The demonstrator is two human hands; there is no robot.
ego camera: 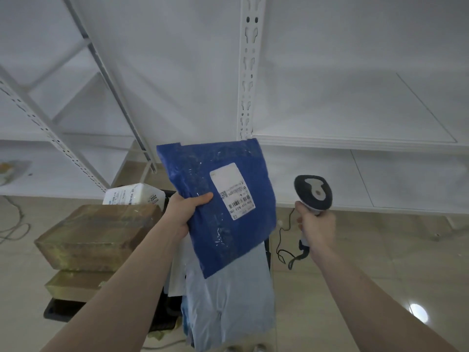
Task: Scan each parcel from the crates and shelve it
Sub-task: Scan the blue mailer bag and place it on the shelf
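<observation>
White metal shelving point(355, 143) across the back, boards bare, slotted upright point(248, 72) approx. centre. Second slotted upright point(50, 138) slanting at left w/ diagonal braces point(121, 97) behind. White wall point(177, 47) beyond the racks. Beige glossy floor tiles point(368, 262) below, grout lines faint. Round ceiling-light glare point(418, 312) on floor near bottom right corner. Thin grey cable loops point(15, 224) on floor at left edge. Lowest shelf board at right just above floor. Lighting soft, even, cool; shadows weak under shelf boards.
</observation>
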